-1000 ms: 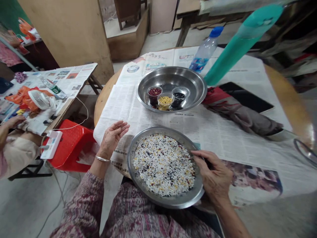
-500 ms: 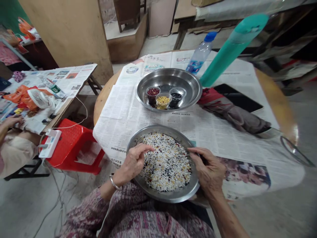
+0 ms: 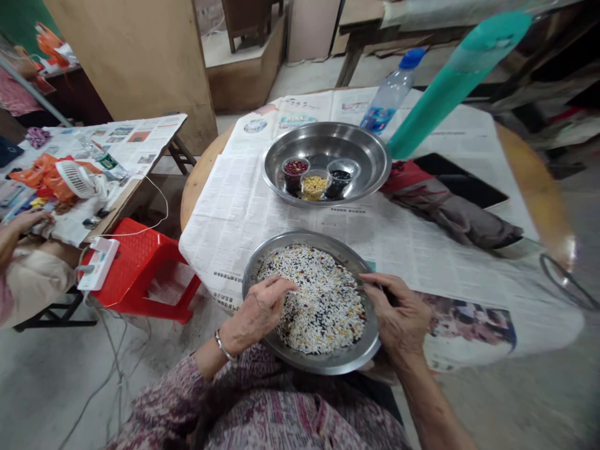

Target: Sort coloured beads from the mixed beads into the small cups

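- Head view shows a steel plate (image 3: 349,359) at the near edge of the counter (image 3: 244,206), partly over the person's lap, still thickly covered with mixed grains (image 3: 323,306): mostly white rice with dark, red and yellow bits all through it.
- Farther back on the newspaper, a steel bowl (image 3: 370,153) holds three small cups: a red cup (image 3: 295,169), a yellow cup (image 3: 314,184) and a black cup (image 3: 339,177). Each looks well filled, so some sorting seems done, but judging by the plate, most is left.
- Left hand (image 3: 257,311) lies palm down over the plate's left side, fingers drawn together with the tips on the grains; whether they pinch a grain cannot be told.
- Right hand (image 3: 398,312) rests on the plate's right rim, fingers curled over the edge, steadying it.
- Another person's hand (image 3: 25,220) is at a separate table to the left.
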Available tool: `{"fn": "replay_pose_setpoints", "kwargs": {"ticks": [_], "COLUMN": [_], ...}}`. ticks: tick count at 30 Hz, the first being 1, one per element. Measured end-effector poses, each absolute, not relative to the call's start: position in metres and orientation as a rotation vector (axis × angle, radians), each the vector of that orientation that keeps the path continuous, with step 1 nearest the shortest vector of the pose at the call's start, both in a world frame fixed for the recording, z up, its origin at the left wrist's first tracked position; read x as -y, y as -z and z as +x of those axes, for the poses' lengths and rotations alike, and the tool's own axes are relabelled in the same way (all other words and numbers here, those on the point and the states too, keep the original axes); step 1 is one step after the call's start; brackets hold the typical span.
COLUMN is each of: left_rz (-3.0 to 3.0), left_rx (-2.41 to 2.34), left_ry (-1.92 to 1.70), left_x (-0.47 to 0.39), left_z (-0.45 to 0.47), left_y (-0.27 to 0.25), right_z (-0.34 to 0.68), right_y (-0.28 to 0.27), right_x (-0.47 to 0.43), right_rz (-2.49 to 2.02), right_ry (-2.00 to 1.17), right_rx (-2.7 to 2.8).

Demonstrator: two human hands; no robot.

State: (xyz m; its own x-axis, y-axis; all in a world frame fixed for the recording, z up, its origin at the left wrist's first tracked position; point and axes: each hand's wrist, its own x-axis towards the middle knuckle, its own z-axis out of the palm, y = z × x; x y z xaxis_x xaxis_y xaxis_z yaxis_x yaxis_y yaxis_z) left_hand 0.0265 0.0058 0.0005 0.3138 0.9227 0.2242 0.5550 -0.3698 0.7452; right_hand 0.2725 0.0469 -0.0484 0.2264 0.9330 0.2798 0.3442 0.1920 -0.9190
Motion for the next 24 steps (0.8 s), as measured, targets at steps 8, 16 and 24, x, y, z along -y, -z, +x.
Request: {"fn": "replay_pose_setpoints", "kwargs": {"ticks": [8,16,24], "left_rz": [2.123,2.316,2.357], "left_rx": [-1.348,-1.098,-1.026], "left_ry": [-0.716,0.008,-0.228], "left_x": [0.003,0.014,-0.009], "left_z": [0.02,0.035,0.056], "left_y": [-0.011,-0.036,-0.028], "right_z": [0.271,0.271,0.27], "right_y": [0.046,0.046,0.045], "right_x": [-0.047,-0.048,-0.05], "right_rz": [-1.382,-1.388,-1.371], "right_ry": [-0.658,-0.66,-0.644], "right_rx": [1.309,1.306,1.311]}}
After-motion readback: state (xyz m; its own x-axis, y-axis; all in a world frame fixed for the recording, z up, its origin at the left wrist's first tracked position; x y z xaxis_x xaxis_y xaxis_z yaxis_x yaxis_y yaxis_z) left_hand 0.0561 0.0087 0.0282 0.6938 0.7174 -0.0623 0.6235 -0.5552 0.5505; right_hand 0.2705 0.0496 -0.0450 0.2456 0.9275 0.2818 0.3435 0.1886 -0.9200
